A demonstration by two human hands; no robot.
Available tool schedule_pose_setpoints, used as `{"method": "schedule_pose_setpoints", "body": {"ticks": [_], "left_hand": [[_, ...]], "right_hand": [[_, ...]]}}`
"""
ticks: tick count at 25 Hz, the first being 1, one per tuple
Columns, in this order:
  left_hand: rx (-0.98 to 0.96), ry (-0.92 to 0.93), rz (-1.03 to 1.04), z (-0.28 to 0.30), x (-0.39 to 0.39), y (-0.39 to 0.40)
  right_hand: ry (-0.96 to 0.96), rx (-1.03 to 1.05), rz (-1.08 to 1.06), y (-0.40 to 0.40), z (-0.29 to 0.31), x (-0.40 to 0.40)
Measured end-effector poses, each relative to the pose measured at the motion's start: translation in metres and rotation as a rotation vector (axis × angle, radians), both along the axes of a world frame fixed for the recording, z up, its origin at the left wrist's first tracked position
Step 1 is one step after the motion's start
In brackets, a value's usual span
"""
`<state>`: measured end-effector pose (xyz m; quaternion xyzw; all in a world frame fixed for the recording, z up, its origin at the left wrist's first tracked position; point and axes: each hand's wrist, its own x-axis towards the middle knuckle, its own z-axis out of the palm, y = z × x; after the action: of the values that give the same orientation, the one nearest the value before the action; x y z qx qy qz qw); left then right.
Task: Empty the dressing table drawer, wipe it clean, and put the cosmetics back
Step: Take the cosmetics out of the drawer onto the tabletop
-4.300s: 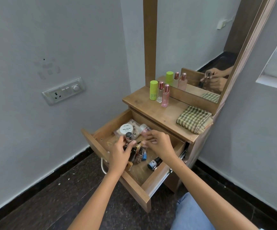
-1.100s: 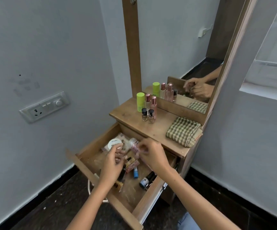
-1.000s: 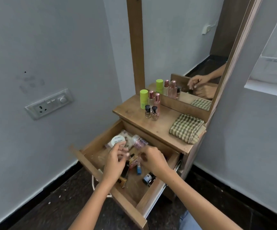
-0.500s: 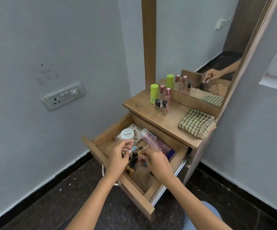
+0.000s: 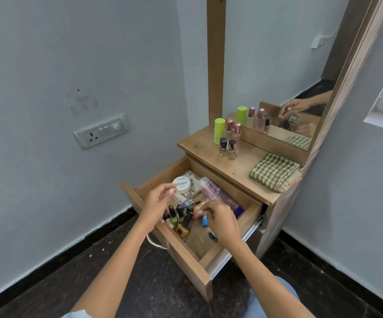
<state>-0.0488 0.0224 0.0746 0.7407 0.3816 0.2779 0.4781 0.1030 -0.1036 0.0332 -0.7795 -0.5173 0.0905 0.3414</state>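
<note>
The wooden drawer point(image 5: 181, 253) of the dressing table stands pulled out. Inside lie a white round jar point(image 5: 181, 184), a long pinkish bottle point(image 5: 219, 196) and a cluster of small nail polish bottles point(image 5: 181, 216). My right hand point(image 5: 221, 220) reaches into that cluster, its fingers curled down around a small pink-red bottle, next to a blue-capped one point(image 5: 205, 221). My left hand point(image 5: 159, 201) hovers over the drawer's left side near the jar, fingers loosely curled, with nothing seen in it.
On the tabletop point(image 5: 211, 157) stand a green tube point(image 5: 219, 130), two pink-capped bottles point(image 5: 234, 136) and two small black-capped bottles point(image 5: 227, 148). A folded checked cloth point(image 5: 274, 172) lies at its right end below the mirror point(image 5: 277, 65). A wall socket point(image 5: 102, 130) is on the left.
Two small black-capped bottles came to stand on the tabletop since the oldest frame. In the last half second my left hand lifted out of the bottle cluster; my right hand stayed among the bottles.
</note>
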Motion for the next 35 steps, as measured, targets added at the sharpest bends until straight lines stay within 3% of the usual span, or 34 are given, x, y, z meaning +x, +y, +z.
{"method": "schedule_pose_setpoints", "body": {"ticks": [4,7,12,17,24,27,31,35], "left_hand": [[-0.006,0.011,0.012,0.001,0.001,-0.002],[0.076,0.013,-0.026,0.000,0.008,-0.013],[0.251,0.113,-0.113,-0.011,0.023,-0.027],[0.275,0.145,-0.146,-0.007,0.031,-0.027],[0.268,0.074,-0.092,-0.012,0.025,-0.035],[0.244,0.058,-0.090,-0.010,0.025,-0.036],[0.181,0.022,-0.062,-0.004,0.030,-0.042],[-0.007,0.003,-0.016,-0.001,0.044,-0.057]], "right_hand": [[0.031,0.003,-0.127,0.003,-0.001,0.000],[-0.081,-0.158,-0.221,0.004,0.000,-0.005],[-0.246,-0.467,-0.159,0.013,0.009,-0.007],[-0.198,-0.445,-0.173,0.016,0.007,-0.004],[-0.093,-0.065,-0.347,0.004,0.004,-0.012],[0.062,0.101,-0.411,-0.001,0.002,-0.013],[0.328,0.357,-0.378,-0.010,0.001,-0.013],[0.402,0.493,-0.266,-0.017,0.004,-0.013]]}}
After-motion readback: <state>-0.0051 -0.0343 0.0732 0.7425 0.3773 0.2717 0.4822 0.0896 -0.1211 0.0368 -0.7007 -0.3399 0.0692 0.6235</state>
